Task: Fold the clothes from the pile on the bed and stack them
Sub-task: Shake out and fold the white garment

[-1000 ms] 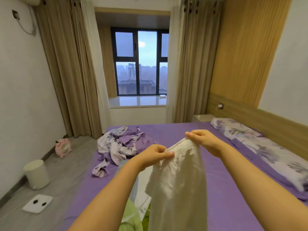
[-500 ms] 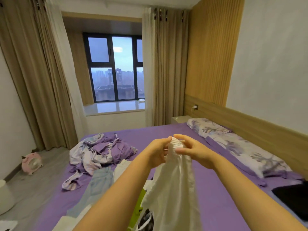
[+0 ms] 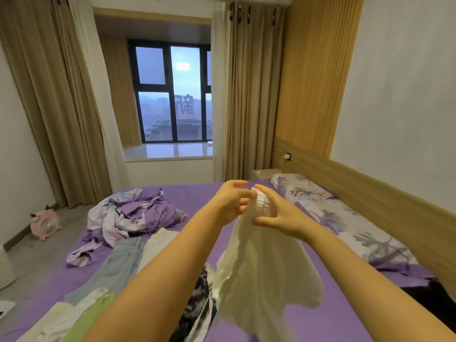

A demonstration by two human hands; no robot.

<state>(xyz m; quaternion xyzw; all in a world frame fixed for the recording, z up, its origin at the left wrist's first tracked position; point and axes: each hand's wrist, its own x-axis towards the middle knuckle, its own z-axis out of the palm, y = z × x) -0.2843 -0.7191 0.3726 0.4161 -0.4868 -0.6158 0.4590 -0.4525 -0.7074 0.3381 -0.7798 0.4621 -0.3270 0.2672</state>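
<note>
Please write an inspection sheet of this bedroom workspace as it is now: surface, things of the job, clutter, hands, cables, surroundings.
Surface: bed with a purple sheet; two floral pillows along the headboard side.
Job's things: white garment held up above the bed, hanging down; unfolded clothes lying at the near left.
Clutter: crumpled purple floral bedding at the far left of the bed; a dark item at the right edge, unclear what.
Hands: left hand and right hand close together at the garment's bunched top; right pinches it, left grip blurred.
Cables: white charger cable at the headboard socket.
Surroundings: window, beige curtains, pink fan on the floor.
</note>
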